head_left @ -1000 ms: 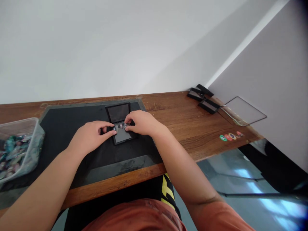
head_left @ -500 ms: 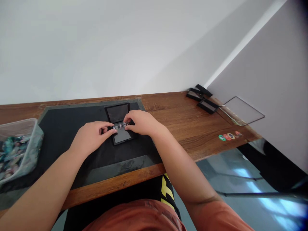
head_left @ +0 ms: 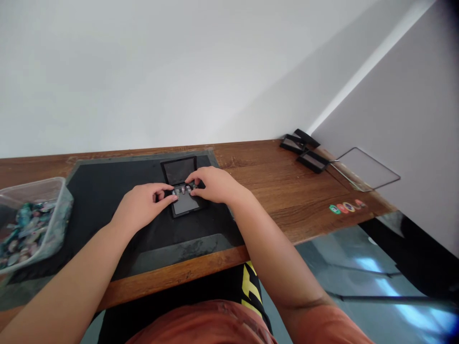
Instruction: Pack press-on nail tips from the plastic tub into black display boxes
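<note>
A small black case (head_left: 186,204) lies on the dark mat with its lid (head_left: 180,170) raised at the back. Several small shiny pieces (head_left: 183,189) sit in a row across the case, below the hinge. My left hand (head_left: 143,205) is at the case's left edge, thumb and forefinger bent close to the leftmost piece. At the right end of the row is my right hand (head_left: 213,185), its thumb and forefinger pinched around a small piece. Fingertips partly hide both ends of the row.
On the left stands a clear plastic tub (head_left: 59,215) of small wrapped pieces. Black cases (head_left: 312,161) lie at the back right, near a thin wire frame (head_left: 380,165). Round stickers (head_left: 348,207) are on the wooden table (head_left: 265,177) at right.
The view has shifted slightly. My right fingers have moved a little along the row, and more pieces show between my hands.
</note>
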Tool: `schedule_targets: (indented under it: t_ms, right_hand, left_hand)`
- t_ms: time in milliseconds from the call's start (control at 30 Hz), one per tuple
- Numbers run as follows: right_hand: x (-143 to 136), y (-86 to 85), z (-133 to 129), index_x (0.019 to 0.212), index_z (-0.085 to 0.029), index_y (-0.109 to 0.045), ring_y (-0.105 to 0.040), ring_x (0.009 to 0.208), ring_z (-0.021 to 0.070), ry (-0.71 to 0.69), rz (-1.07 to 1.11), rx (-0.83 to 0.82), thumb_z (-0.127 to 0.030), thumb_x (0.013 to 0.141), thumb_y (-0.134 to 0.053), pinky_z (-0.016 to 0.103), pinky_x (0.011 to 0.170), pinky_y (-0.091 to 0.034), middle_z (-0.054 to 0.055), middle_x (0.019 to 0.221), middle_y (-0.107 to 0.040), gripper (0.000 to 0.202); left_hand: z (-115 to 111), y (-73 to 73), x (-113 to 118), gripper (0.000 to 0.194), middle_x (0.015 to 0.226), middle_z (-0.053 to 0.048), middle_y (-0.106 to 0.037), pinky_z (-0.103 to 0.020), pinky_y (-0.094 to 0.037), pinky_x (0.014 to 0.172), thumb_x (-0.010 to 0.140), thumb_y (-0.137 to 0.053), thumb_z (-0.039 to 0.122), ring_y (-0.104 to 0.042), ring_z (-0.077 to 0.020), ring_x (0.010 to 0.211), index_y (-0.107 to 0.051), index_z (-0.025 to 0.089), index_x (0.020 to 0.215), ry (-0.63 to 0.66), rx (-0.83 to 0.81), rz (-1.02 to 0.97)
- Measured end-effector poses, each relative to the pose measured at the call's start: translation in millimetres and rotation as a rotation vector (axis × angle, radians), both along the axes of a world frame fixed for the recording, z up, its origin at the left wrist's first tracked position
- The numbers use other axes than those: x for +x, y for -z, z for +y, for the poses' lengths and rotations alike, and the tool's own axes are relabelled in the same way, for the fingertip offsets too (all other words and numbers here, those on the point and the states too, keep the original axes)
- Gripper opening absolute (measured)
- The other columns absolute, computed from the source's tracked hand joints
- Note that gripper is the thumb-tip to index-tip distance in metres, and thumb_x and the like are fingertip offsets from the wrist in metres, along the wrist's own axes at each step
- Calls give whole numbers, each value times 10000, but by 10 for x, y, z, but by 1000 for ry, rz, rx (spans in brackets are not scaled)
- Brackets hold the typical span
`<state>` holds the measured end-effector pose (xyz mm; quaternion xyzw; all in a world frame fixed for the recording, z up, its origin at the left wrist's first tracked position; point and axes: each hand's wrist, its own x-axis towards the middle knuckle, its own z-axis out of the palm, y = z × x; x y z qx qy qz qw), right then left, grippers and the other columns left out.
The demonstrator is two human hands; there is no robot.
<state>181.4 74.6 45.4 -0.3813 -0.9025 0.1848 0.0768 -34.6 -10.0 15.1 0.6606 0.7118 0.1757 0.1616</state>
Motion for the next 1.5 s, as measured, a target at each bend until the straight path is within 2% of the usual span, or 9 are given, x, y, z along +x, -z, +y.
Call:
schedule_targets:
  t_ms: [267, 567, 767, 933, 1033, 1100, 1167, 1333, 1500]
  right_hand:
    - [0, 82, 33, 1225, -255, -714, -663, 1000, 211, 3, 49, 12, -225, 825, -787, 317, 830, -458, 19, 1080, -750, 408]
    - [17, 104, 69, 1220, -268, -713, -651, 820, 173, 24, 57, -50, -276, 814, -796, 305, 707, -463, 8, 1075, -754, 415]
    - [58, 49, 61, 1263, -265, -685, -681, 937, 212, 18, 48, -67, -330, 829, -782, 323, 765, -483, 30, 1108, -755, 449]
    - [72, 2, 17, 1238, -232, -685, -687, 1001, 247, -1, 21, -102, -393, 887, -714, 352, 818, -497, 61, 1066, -766, 387]
    - [71, -39, -20, 1242, -233, -682, -688, 997, 251, 2, 32, -92, -418, 910, -679, 348, 795, -496, 69, 1068, -765, 380]
    - [69, -62, -38, 1240, -233, -681, -690, 982, 245, 0, 37, -87, -428, 918, -667, 339, 775, -493, 67, 1061, -763, 377]
    - [68, -75, -46, 1243, -229, -677, -693, 959, 240, -6, 36, -90, -437, 920, -661, 332, 752, -487, 65, 1050, -763, 384]
    - [72, -66, -26, 1240, -211, -672, -691, 951, 233, -10, 40, -95, -433, 926, -656, 328, 744, -477, 64, 1026, -765, 384]
    - [71, -67, -13, 1217, -196, -681, -691, 926, 225, -5, 65, -102, -415, 923, -668, 332, 751, -477, 64, 1007, -769, 366]
  left_hand:
    - [-23, 22, 16, 356, 770, 16, -698, -296, -366, 609, 879, -655, 545, -591, -162, 674, -779, 290, 1096, 41, 40, -40]
    - [-47, 32, -22, 411, 836, 0, -726, -296, -413, 626, 849, -693, 517, -593, -149, 678, -760, 247, 1151, -6, 79, -257]
    - [-225, -286, 16, 404, 914, -22, -746, -297, -464, 654, 851, -672, 518, -638, -160, 724, -748, 239, 1133, -56, 152, -244]
    - [-507, -812, -587, 421, 1079, -59, -770, -353, -506, 823, 896, -589, 483, -684, -230, 945, -710, 249, 1225, -313, 374, 29]
    - [-677, -940, -1190, 422, 1124, -60, -774, -344, -514, 818, 828, -579, 313, -702, -249, 974, -707, 244, 1224, -481, 206, 200]
    - [-760, -890, -1472, 489, 1188, -83, -766, -344, -519, 820, 748, -586, 254, -704, -285, 1045, -712, 222, 1219, -511, -43, 347]
    - [-810, -765, -1596, 478, 1167, -87, -778, -345, -519, 839, 691, -622, 261, -706, -310, 1072, -747, 234, 1151, -481, -126, 383]
    - [-818, -480, -1560, 408, 1143, -76, -789, -324, -511, 811, 658, -651, 308, -711, -311, 1076, -794, 272, 1038, -395, -203, 417]
    - [-800, -542, -1633, 281, 1071, -75, -804, -339, -514, 791, 723, -645, 408, -716, -316, 1050, -804, 271, 908, -426, -180, 437]
